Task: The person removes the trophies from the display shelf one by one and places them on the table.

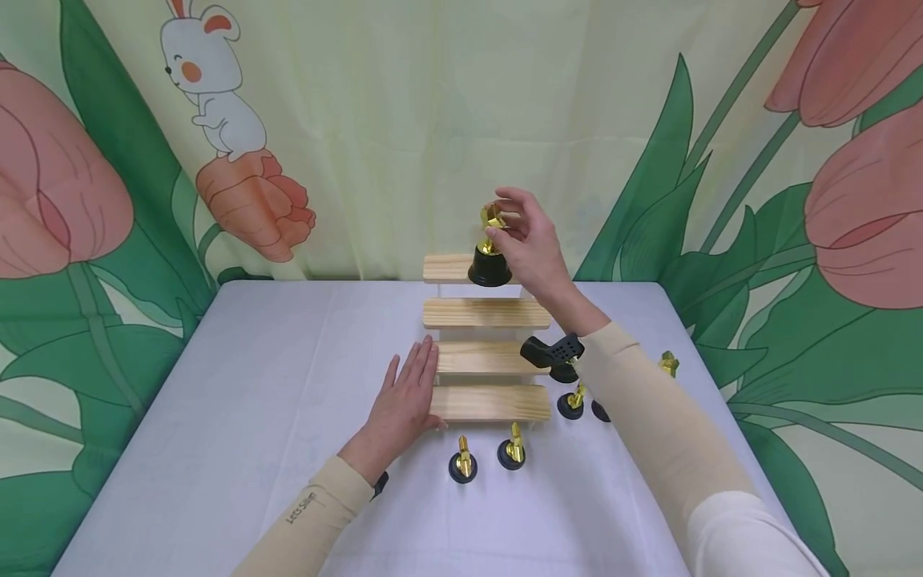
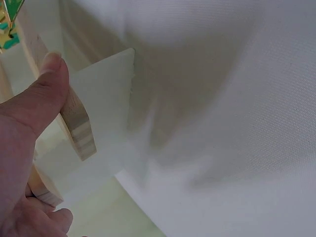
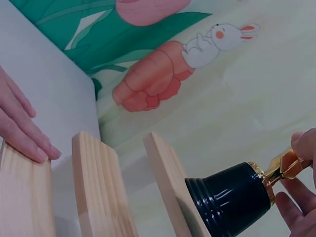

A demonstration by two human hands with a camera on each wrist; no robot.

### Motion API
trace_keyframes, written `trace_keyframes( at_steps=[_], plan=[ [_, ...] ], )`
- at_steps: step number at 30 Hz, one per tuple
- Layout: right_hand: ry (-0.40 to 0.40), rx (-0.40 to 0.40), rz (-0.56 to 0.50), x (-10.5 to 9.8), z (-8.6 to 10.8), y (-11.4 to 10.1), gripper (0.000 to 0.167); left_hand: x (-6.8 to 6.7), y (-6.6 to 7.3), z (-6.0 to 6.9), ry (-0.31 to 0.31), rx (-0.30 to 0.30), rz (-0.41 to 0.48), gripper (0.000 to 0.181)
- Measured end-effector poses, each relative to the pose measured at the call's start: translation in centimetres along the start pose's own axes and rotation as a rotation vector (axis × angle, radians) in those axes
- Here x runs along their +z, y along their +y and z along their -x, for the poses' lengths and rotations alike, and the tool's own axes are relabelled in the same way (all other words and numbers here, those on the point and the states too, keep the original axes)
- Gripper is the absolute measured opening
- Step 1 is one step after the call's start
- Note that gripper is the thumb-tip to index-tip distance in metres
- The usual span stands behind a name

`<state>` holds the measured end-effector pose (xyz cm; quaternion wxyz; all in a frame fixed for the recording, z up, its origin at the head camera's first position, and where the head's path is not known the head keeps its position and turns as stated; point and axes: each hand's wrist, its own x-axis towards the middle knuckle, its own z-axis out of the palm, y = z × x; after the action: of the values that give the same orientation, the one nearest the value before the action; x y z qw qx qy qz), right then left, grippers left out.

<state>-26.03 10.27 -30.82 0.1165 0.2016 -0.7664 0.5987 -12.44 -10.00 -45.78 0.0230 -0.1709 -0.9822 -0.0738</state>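
Note:
My right hand (image 1: pixel 532 248) pinches the gold upper part of a small trophy (image 1: pixel 490 266) with a black base. It stands upright at the top plank (image 1: pixel 445 269) of a stepped wooden display rack (image 1: pixel 490 403). In the right wrist view the black base (image 3: pixel 229 200) is right against that plank; I cannot tell whether its weight rests there. My left hand (image 1: pixel 404 399) lies with straight fingers along the rack's left side, by the lower planks. The left wrist view shows its thumb (image 2: pixel 52 81) on a plank's edge and a translucent side panel (image 2: pixel 106 94).
Two small gold trophies, one on the left (image 1: pixel 463 461) and one on the right (image 1: pixel 512 449), stand before the rack. Several more, such as a trophy (image 1: pixel 570 403), stand right of it, partly hidden by my right forearm. A printed curtain (image 1: pixel 375 144) hangs behind the white-covered table (image 1: pixel 288 385).

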Motion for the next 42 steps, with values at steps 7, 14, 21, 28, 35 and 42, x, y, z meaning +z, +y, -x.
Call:
trace_keyframes(
  at_steps=[7,14,21,28,35,42],
  plan=[
    [0.006,-0.003,-0.023,-0.9,0.6,-0.2,0.05,0.1,0.0,-0.1,0.002,0.004,0.005,0.128],
    [0.004,-0.019,0.008,-2.1,1.3,0.0,0.05,0.1,0.1,-0.2,-0.004,-0.001,0.005,0.128],
    [0.017,-0.035,0.02,-3.0,1.9,0.0,0.051,0.3,0.0,-0.2,0.001,-0.002,0.0,0.128],
    [0.025,-0.045,0.024,-4.1,2.8,0.1,0.051,0.2,0.1,-0.1,0.007,0.003,-0.012,0.127],
    [0.042,-0.053,0.032,-5.1,3.7,0.1,0.051,0.2,0.1,0.0,0.014,0.011,-0.031,0.127],
    [0.065,-0.033,0.084,-6.0,4.5,0.1,0.052,0.3,0.1,-0.1,-0.002,-0.005,-0.031,0.128]
  ],
)
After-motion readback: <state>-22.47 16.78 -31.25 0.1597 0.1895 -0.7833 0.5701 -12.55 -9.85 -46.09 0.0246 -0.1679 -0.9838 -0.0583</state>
